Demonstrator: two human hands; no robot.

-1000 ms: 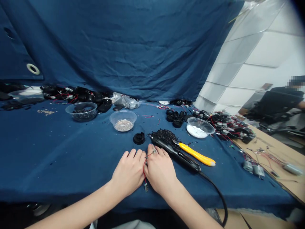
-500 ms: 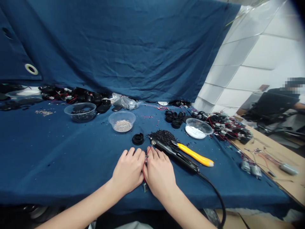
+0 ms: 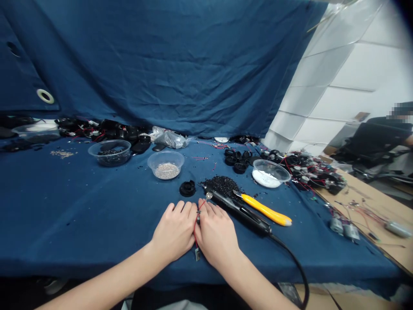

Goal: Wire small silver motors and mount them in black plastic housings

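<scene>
My left hand [image 3: 176,230] and my right hand [image 3: 217,232] rest palm down on the blue cloth, side by side, fingers forward and nearly flat. Between them runs a thin red wire [image 3: 195,228] with a small circuit board [image 3: 197,254] at its near end. A small silvery round part [image 3: 209,196] lies just beyond my right fingertips, by the wire's far end. No grip on the wire shows; the undersides of both hands are hidden. Ahead lie a black round cap [image 3: 187,188], a black corded handheld tool [image 3: 240,211] and a yellow-handled knife [image 3: 267,210].
Black pellets [image 3: 222,186] are heaped behind the tool. Clear bowls hold beige grains [image 3: 167,171], white material [image 3: 267,178] and dark bits [image 3: 111,152]. Black rings [image 3: 238,161] and wired parts [image 3: 309,172] crowd the back right. A blue curtain [image 3: 177,64] hangs behind; a person sits far right.
The view has shifted slightly, so the table's things sit a little differently in the picture. Both hands keep the same pose and place beside the wire.
</scene>
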